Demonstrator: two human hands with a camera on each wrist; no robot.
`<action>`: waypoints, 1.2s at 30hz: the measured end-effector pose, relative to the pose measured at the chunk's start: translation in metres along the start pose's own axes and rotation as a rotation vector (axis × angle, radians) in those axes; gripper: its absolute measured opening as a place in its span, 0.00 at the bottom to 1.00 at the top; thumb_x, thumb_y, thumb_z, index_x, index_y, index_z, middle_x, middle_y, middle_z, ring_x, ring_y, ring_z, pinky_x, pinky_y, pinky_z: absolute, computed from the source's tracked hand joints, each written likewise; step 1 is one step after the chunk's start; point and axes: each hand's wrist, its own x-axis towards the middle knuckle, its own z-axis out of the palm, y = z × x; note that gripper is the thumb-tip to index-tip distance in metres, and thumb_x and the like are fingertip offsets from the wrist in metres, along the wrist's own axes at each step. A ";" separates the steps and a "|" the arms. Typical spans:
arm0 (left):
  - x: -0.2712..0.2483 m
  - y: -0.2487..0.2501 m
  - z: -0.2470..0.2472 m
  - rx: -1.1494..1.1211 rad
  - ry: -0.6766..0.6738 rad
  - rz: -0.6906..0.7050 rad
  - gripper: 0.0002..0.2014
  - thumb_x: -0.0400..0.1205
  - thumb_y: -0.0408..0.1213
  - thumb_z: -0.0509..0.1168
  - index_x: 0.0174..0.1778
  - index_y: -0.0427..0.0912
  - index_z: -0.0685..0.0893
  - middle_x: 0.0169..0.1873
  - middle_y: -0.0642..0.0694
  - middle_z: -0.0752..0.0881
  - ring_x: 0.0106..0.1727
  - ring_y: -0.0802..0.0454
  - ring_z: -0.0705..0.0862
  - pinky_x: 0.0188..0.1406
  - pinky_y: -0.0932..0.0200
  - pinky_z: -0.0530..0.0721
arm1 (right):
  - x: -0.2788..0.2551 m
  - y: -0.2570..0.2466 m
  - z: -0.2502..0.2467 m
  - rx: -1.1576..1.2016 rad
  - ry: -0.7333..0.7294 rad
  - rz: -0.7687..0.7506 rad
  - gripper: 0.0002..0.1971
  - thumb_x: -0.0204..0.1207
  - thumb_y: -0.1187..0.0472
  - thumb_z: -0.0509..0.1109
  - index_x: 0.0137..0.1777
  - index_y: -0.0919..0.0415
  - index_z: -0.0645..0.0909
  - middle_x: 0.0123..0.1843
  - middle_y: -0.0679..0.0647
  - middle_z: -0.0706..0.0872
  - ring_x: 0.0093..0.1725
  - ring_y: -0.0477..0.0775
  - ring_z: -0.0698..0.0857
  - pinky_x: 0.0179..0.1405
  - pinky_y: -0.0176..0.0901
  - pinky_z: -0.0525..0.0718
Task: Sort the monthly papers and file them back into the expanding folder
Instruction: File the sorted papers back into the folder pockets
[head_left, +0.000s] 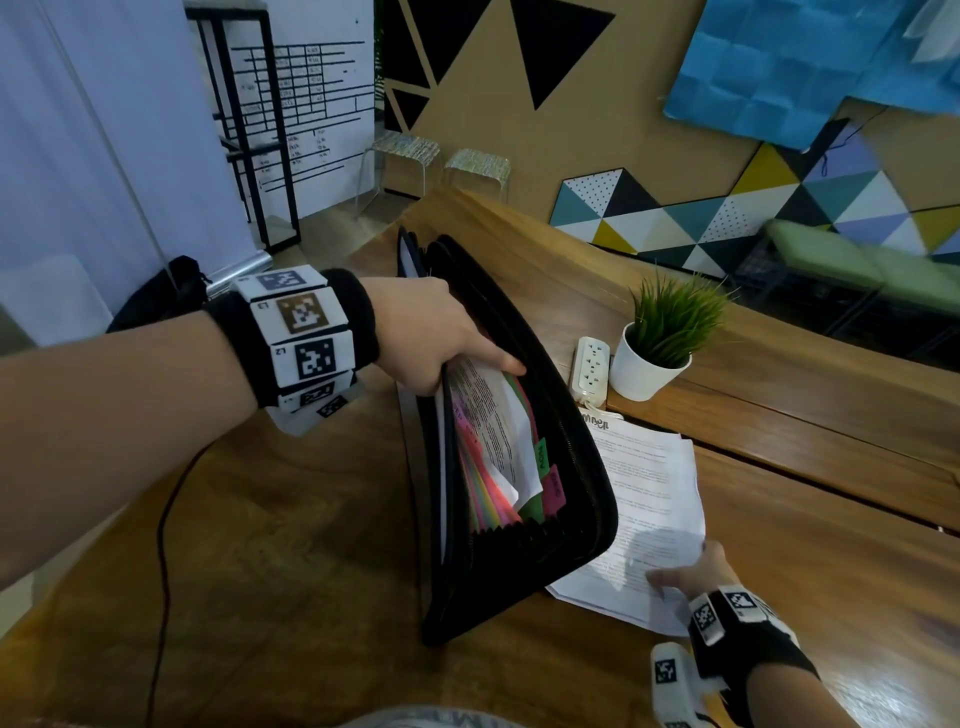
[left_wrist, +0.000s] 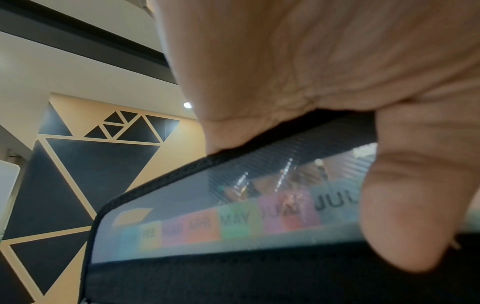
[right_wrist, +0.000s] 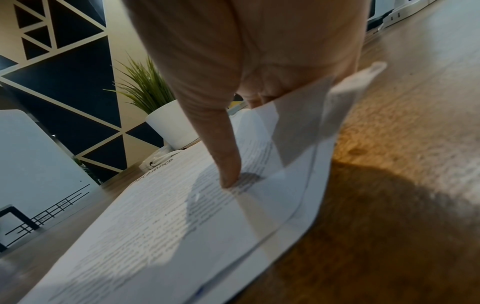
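The black expanding folder (head_left: 587, 467) stands open on the wooden table, showing coloured dividers, a green NOV tab (head_left: 541, 456) and a pink DEC tab (head_left: 554, 491). A printed white sheet (head_left: 493, 431) sticks up among the dividers. My left hand (head_left: 457, 348) grips the folder's near top edge. In the left wrist view its thumb (left_wrist: 405, 205) pinches the mesh front pocket (left_wrist: 182, 195), with month tabs (left_wrist: 236, 220) behind. Right of the folder lies a stack of printed papers (head_left: 649, 499). My right hand (head_left: 680, 571) pinches the stack's near corner; one finger (right_wrist: 223, 144) presses on top and the corner (right_wrist: 311, 115) curls up.
A potted grass plant in a white pot (head_left: 660, 343) and a white power strip (head_left: 592, 371) sit just beyond the papers. A black cable (head_left: 163, 519) runs over the table's left side. Two stools (head_left: 405, 150) stand past the table's far end.
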 end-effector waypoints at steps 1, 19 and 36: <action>0.001 0.000 0.001 0.009 0.003 0.003 0.38 0.76 0.40 0.62 0.80 0.67 0.53 0.64 0.54 0.81 0.62 0.53 0.78 0.63 0.57 0.71 | 0.000 0.000 -0.001 -0.012 0.002 0.003 0.50 0.60 0.68 0.82 0.78 0.63 0.55 0.70 0.68 0.73 0.66 0.71 0.75 0.53 0.61 0.79; -0.001 -0.001 0.011 0.041 0.076 0.085 0.20 0.77 0.45 0.62 0.65 0.66 0.80 0.54 0.61 0.78 0.62 0.58 0.72 0.64 0.53 0.69 | 0.005 -0.018 0.017 -0.202 0.044 0.003 0.44 0.61 0.54 0.83 0.72 0.67 0.63 0.67 0.66 0.74 0.64 0.68 0.77 0.58 0.58 0.81; -0.008 -0.012 0.044 -0.194 0.367 0.056 0.14 0.68 0.44 0.63 0.46 0.61 0.89 0.41 0.68 0.81 0.58 0.61 0.72 0.67 0.55 0.59 | -0.042 -0.033 -0.056 -0.024 0.033 -0.339 0.12 0.72 0.70 0.67 0.56 0.68 0.81 0.44 0.61 0.86 0.40 0.58 0.85 0.35 0.42 0.78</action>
